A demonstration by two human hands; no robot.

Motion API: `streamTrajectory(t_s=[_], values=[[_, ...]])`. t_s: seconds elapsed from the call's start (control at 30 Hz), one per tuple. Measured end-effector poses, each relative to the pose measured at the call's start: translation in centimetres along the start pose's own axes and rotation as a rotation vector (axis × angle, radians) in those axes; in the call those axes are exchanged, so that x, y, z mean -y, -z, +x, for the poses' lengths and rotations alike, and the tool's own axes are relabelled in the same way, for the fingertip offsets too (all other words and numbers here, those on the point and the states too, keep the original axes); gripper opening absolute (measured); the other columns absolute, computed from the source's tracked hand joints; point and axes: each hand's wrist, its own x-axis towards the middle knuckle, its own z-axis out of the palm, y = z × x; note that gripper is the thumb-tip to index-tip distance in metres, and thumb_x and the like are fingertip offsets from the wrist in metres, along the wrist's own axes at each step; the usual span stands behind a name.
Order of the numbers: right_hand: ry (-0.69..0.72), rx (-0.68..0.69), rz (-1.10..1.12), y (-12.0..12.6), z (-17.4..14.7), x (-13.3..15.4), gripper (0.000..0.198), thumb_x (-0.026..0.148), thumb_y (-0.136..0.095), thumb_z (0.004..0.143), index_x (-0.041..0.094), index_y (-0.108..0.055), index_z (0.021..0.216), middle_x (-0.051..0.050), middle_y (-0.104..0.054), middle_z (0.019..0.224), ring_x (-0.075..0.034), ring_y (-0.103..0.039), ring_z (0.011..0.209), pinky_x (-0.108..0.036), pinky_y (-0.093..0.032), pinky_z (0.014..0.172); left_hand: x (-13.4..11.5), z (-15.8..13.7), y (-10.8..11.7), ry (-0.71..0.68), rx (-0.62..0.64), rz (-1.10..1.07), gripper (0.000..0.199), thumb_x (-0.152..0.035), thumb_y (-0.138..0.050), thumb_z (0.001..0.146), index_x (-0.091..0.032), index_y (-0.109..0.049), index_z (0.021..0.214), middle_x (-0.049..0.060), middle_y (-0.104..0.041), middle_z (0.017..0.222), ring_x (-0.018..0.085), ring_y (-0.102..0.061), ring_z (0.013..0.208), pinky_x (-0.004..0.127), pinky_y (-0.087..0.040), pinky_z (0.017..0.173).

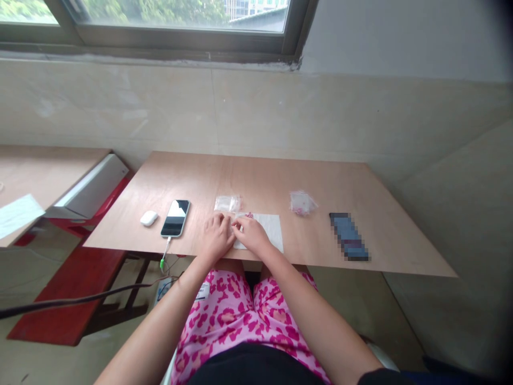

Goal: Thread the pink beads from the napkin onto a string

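My left hand [218, 234] rests on the table near its front edge, fingers curled downward, the thumb side against my right hand. My right hand [251, 233] is pinched closed at the left hand's thumb, over the left edge of a white paper sheet [273, 229]. Whatever lies between the fingertips is too small and hidden to make out. Just beyond the right hand, small pink-red pieces [249, 215] lie at the sheet's top edge. A clear plastic bag [227, 203] lies flat behind the left hand.
More small clear bags [301, 203] with reddish contents lie to the right. A phone [175, 218] with a white cable and a white earbud case [148, 218] are at left. A dark, pixelated phone-shaped object [349, 237] lies at right. A red bench [72, 294] stands lower left.
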Motion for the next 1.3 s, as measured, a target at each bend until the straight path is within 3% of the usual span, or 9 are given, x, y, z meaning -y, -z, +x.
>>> streamTrajectory(t_s=[0.17, 0.47, 0.67, 0.8, 0.93, 1.0, 1.1, 1.17, 1.3], values=[[0.002, 0.067, -0.090, -0.7, 1.2, 0.7, 0.014, 0.020, -0.061, 0.094, 0.021, -0.075, 0.094, -0.007, -0.075, 0.103, -0.020, -0.066, 0.088, -0.028, -0.046, 0.077, 0.6, 0.2, -0.2, -0.044, -0.007, -0.092, 0.053, -0.031, -0.067, 0.088, -0.019, -0.053, 0.138, 0.021, -0.051, 0.144, 0.042, -0.046, 0.137, 0.061, -0.035, 0.114], [0.030, 0.172, -0.222, -1.2, 2.1, 1.4, 0.012, 0.022, -0.067, 0.089, 0.022, -0.075, 0.099, -0.008, -0.076, 0.109, -0.024, -0.070, 0.095, -0.029, -0.049, 0.079, 2.0, 0.2, -1.4, -0.058, -0.033, -0.197, 0.093, -0.018, -0.066, 0.075, -0.011, -0.026, 0.159, 0.027, -0.048, 0.150, 0.045, -0.044, 0.142, 0.065, -0.036, 0.116], [0.069, 0.237, -0.245, -1.4, 2.9, 2.3, 0.022, 0.013, -0.065, 0.086, 0.020, -0.077, 0.104, -0.011, -0.076, 0.115, -0.026, -0.072, 0.095, -0.032, -0.051, 0.082, 2.2, 0.1, -1.7, -0.048, -0.032, -0.261, 0.100, -0.022, -0.068, 0.077, -0.011, -0.018, 0.163, 0.027, -0.043, 0.155, 0.044, -0.042, 0.145, 0.065, -0.035, 0.118], [0.056, 0.207, -0.160, -0.7, 3.0, 1.7, 0.016, 0.013, -0.065, 0.086, 0.020, -0.077, 0.095, -0.009, -0.077, 0.104, -0.026, -0.071, 0.093, -0.032, -0.051, 0.081, 1.9, 0.2, -1.2, -0.049, -0.030, -0.226, 0.082, -0.024, -0.070, 0.081, -0.016, -0.036, 0.156, 0.023, -0.048, 0.151, 0.043, -0.043, 0.143, 0.064, -0.035, 0.118], [-0.029, 0.001, 0.078, 1.6, 1.5, -0.5, 0.018, 0.013, -0.064, 0.087, 0.020, -0.076, 0.098, -0.005, -0.078, 0.099, -0.020, -0.070, 0.088, -0.028, -0.050, 0.081, 1.4, 0.4, -0.6, -0.051, -0.023, -0.205, 0.045, -0.036, -0.071, 0.088, -0.022, -0.062, 0.130, 0.017, -0.053, 0.142, 0.040, -0.047, 0.138, 0.060, -0.038, 0.116], [-0.101, -0.097, 0.184, 2.9, 0.3, -1.8, 0.019, 0.016, -0.063, 0.087, 0.020, -0.075, 0.101, -0.004, -0.078, 0.098, -0.017, -0.068, 0.079, -0.026, -0.050, 0.076, 1.3, 0.4, -0.4, -0.043, -0.023, -0.217, 0.038, -0.037, -0.073, 0.088, -0.022, -0.065, 0.122, 0.016, -0.055, 0.139, 0.039, -0.048, 0.135, 0.059, -0.039, 0.116], [-0.178, -0.170, 0.258, 4.5, -1.7, -3.2, 0.019, 0.024, -0.063, 0.088, 0.019, -0.075, 0.102, -0.004, -0.078, 0.098, -0.014, -0.061, 0.065, -0.026, -0.047, 0.065, 1.1, 0.4, -0.2, -0.014, -0.037, -0.239, 0.045, -0.037, -0.074, 0.087, -0.020, -0.061, 0.126, 0.017, -0.054, 0.138, 0.037, -0.050, 0.131, 0.057, -0.041, 0.114], [-0.197, -0.191, 0.275, 5.1, -2.7, -3.6, 0.020, 0.028, -0.063, 0.088, 0.020, -0.075, 0.101, -0.004, -0.077, 0.097, -0.014, -0.060, 0.064, -0.026, -0.047, 0.064, 1.0, 0.4, -0.2, 0.010, -0.047, -0.236, 0.048, -0.037, -0.074, 0.087, -0.019, -0.060, 0.130, 0.018, -0.053, 0.140, 0.038, -0.051, 0.130, 0.058, -0.042, 0.113], [-0.202, -0.187, 0.303, 5.1, -3.8, -3.5, 0.020, 0.030, -0.062, 0.087, 0.019, -0.074, 0.099, -0.005, -0.077, 0.096, -0.015, -0.060, 0.065, -0.026, -0.047, 0.062, 0.9, 0.4, -0.1, 0.020, -0.054, -0.239, 0.035, -0.026, -0.070, 0.086, -0.020, -0.064, 0.121, 0.016, -0.055, 0.137, 0.037, -0.053, 0.128, 0.056, -0.043, 0.112]])
